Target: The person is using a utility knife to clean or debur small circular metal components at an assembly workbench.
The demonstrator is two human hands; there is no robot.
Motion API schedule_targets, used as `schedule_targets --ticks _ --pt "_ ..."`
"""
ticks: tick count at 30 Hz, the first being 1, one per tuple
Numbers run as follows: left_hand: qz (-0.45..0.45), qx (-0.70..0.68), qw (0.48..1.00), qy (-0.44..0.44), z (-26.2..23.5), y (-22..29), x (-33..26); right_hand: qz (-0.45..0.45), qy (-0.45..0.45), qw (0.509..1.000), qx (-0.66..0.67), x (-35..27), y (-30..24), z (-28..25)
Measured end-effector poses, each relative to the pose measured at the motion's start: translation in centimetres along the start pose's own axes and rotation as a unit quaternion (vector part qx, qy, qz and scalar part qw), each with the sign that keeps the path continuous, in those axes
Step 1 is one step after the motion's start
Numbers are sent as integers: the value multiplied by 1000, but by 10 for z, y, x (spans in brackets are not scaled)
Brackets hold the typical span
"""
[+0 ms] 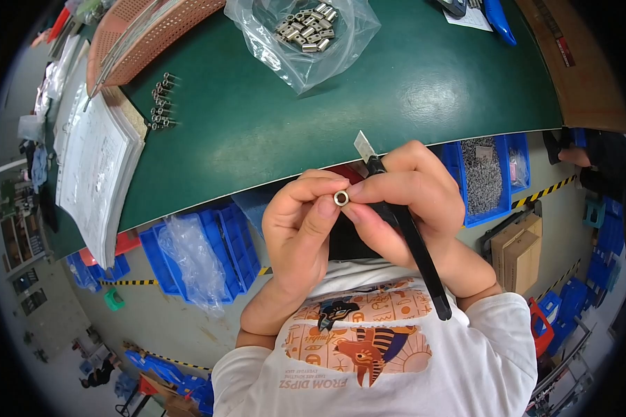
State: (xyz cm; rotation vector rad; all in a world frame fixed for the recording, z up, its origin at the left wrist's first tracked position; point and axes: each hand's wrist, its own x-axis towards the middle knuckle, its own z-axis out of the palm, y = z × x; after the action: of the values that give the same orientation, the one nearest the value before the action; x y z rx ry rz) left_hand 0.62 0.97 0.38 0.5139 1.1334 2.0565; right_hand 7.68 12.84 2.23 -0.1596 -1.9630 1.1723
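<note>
Both hands pinch one small metal ring nut (341,199) between thumb and fingertips, held just off the near edge of the green surface (424,83). Left hand (300,222) grip clamped on nut; right hand (410,201) also on nut, w/ black-handled utility knife (414,236) tucked in fingers, blade up. Clear bag of metal parts (306,31) well apart at the far side.

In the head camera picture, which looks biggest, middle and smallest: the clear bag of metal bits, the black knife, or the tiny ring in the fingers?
1. Clear plastic bag, largest.
2. Black utility knife, though nearness to the camera inflates it.
3. Small metal ring, smallest.
</note>
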Motion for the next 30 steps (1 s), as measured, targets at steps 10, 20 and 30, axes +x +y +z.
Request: schedule_targets --ticks 10,20,30 --pt "-31 -80 996 -12 3 4 1 6 5 1000 -5 -3 0 0" --pt "-49 -127 991 -9 1 5 1 116 -109 976 146 3 -15 -27" --pt "-37 -74 997 -7 2 3 0 362 -42 785 501 -2 -8 -26"
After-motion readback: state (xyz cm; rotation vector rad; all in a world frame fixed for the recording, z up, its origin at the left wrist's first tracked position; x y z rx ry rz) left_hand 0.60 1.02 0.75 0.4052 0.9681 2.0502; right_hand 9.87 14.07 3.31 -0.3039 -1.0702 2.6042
